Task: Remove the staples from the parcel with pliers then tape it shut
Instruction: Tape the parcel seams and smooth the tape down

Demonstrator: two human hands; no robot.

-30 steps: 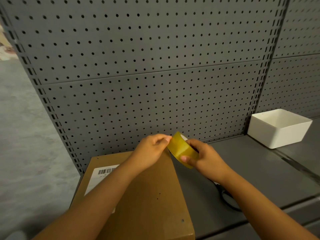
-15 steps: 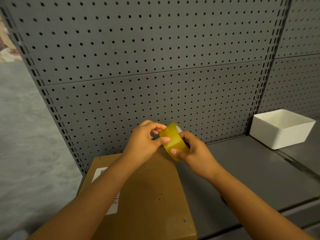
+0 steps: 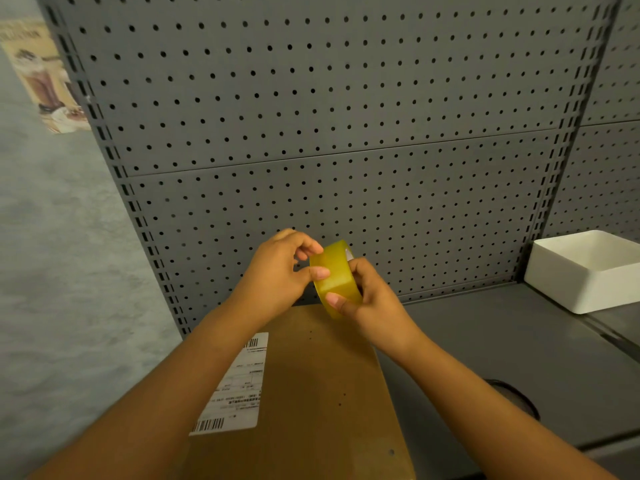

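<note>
Yellow tape roll, one, clasped by right hand; left hand pinches its rim; one parcel below.

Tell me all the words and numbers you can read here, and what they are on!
Shipping label on the cardboard parcel: barcodes and rows of small print, too blurred to read.
Poster on the wall: a line of letters along its top, too blurred to read.
Yellow tape roll, white bin, pegboard: no text visible.
</note>
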